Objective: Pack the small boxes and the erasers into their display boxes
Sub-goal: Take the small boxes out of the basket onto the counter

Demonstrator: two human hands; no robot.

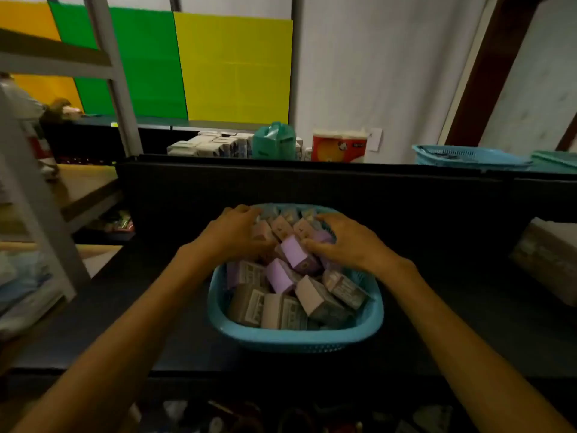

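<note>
many small boxes (290,285) are heaped in a blue basket (295,337) at the centre of the frame, some lilac, some greyish with printed panels, tumbled at all angles. one lilac box (298,256) lies uppermost in the middle of the heap, its long axis running from upper left to lower right, and it sits directly between the two hands.

the left hand (237,234) is laid over the upper left part of the heap with its fingers curled down among the boxes; whether a box is actually gripped cannot be told, since the fingertips are hidden. the right hand (343,242) is spread over the upper right part, its fingers bent onto the lilac boxes there and its thumb touching the end of the uppermost one; a firm grasp cannot be confirmed here either. the right hand is judged the nearer to that box, so a pick from its side would be expected, with the pinch set across the short faces.

no display box can be identified near the basket, and no erasers can be made out, so the packing is judged barely begun.

the basket rests on a dark table (140,307). beyond a dark partition (406,195), at upper centre, a row of white cartons (206,146), a teal bag (274,140) and a red and white pack (338,145) are seen. a second blue basket (468,156) stands at upper right.
</note>
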